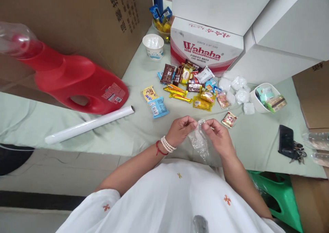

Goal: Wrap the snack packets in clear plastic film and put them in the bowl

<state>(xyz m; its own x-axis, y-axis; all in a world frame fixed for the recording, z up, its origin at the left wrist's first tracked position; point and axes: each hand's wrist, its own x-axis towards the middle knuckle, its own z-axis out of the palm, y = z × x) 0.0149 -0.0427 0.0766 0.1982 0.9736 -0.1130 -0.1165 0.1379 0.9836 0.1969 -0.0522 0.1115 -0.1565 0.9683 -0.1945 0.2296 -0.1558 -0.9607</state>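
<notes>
- Bag [199, 142]: clear, thin plastic, crinkled and shiny; it hangs limp between the 2 hands, above the bench [140, 133] near its front edge.
- Left hand [182, 129]: pinched narrow, holding the bag's top from the left; a bracelet [168, 145] of pale round beads circles the wrist.
- Right hand [218, 134]: also pinched narrow, holding the bag's top from the right.
- Bench: draped in soft, pale green cloth.
- Beyond the hands: a heap of snacks [194, 86] in glossy brown, yellow and blue wrappers, against a white and red cardboard box [205, 48].
- Right of the heap: crumpled, whitish plastic wads [242, 95] beside a round white tub [257, 104].
- Far left: a hard red plastic jug [69, 76] with a loop handle, and a smooth white tube [89, 125].
</notes>
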